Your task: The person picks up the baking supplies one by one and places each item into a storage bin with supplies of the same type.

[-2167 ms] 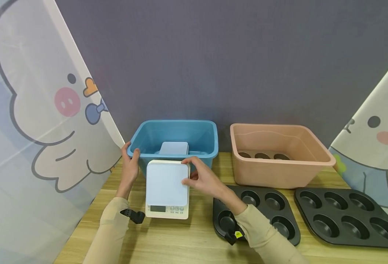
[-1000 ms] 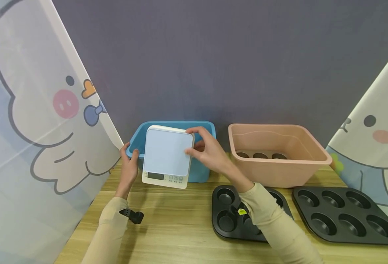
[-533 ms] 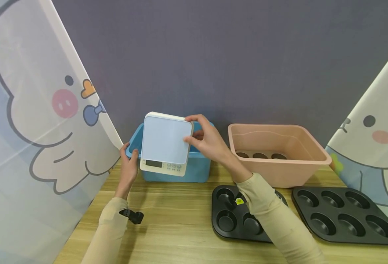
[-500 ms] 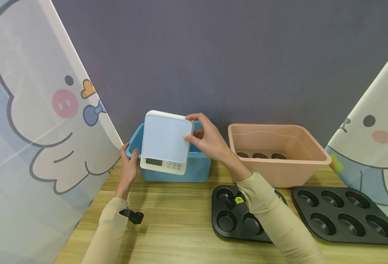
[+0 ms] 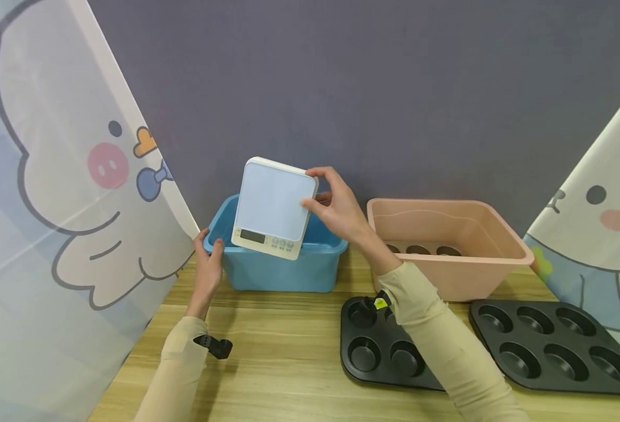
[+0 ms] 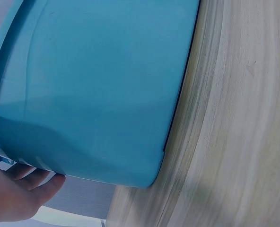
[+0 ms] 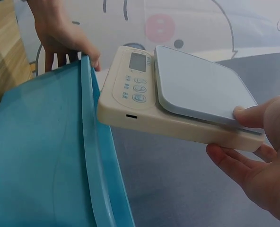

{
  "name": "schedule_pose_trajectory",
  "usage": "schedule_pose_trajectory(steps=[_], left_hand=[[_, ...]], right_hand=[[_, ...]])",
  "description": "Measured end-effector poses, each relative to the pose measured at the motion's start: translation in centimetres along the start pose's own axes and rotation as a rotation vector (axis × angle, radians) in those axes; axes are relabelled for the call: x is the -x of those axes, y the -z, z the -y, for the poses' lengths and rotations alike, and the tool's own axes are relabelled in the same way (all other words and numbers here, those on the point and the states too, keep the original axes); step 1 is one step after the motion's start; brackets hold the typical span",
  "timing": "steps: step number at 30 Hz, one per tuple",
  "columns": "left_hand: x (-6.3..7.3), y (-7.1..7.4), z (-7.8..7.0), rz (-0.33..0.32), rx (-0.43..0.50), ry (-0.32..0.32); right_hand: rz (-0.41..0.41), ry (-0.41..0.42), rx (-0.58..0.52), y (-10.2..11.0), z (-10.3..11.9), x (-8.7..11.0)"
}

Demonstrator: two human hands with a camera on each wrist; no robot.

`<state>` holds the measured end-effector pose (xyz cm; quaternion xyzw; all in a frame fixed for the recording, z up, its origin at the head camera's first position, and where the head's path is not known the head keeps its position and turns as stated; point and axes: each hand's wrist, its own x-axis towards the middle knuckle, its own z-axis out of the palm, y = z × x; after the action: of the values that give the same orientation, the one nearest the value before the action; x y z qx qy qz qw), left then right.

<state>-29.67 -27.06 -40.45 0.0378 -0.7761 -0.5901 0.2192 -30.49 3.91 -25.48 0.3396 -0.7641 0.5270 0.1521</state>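
Observation:
A white kitchen scale (image 5: 274, 202) with a pale platform and a small display hangs tilted above the front rim of the blue bin (image 5: 283, 272). My right hand (image 5: 338, 208) pinches its upper right corner, thumb on the platform and fingers underneath, as the right wrist view shows on the scale (image 7: 201, 90). At the bin's left front corner my left hand (image 5: 207, 266) grips the rim, with the thumb on the near side. In the left wrist view, curled fingers (image 6: 50, 188) sit against the bin wall (image 6: 92, 94). The scale hides much of the bin's inside.
Right of the blue bin stands a pink bin (image 5: 447, 275) with a muffin pan (image 5: 418, 249) inside. Two dark muffin pans lie in front, one (image 5: 365, 372) partly under my right forearm, the other (image 5: 558, 346) farther right. A grey panel (image 5: 341, 88) rises behind the wooden table (image 5: 267, 363).
My right hand has lifted the kitchen scale from in front of the blue bin to above its rim, tilting it slightly. My left hand has stayed on the rim.

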Motion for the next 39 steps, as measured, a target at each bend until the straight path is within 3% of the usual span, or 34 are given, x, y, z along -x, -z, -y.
schedule_pose_trajectory(steps=[5,16,19,23,28,34,39], left_hand=[[0.0,-0.2,0.1,-0.022,0.019,-0.033],[0.3,0.0,0.0,-0.041,-0.019,-0.015],[1.0,0.2,-1.5,-0.019,-0.014,0.016],[1.3,0.0,-2.0,0.001,0.002,0.046],[0.5,-1.0,-0.1,0.004,0.004,0.023],[0.4,-1.4,0.0,0.013,0.003,0.031],[0.4,-1.2,-0.1,0.019,0.008,0.042]], right_hand=[[-0.033,0.009,0.016,0.2,-0.9,-0.4],[-0.067,0.009,0.035,-1.1,-2.6,-1.5],[-0.058,-0.008,0.061,-1.8,-3.2,-1.7],[-0.044,-0.036,0.081,-2.5,-4.0,-1.8],[-0.029,-0.075,0.098,-2.9,-5.0,-1.9],[0.020,-0.153,0.148,-3.8,-6.6,-1.4],[0.059,-0.217,0.127,-5.0,-7.1,-1.2]])
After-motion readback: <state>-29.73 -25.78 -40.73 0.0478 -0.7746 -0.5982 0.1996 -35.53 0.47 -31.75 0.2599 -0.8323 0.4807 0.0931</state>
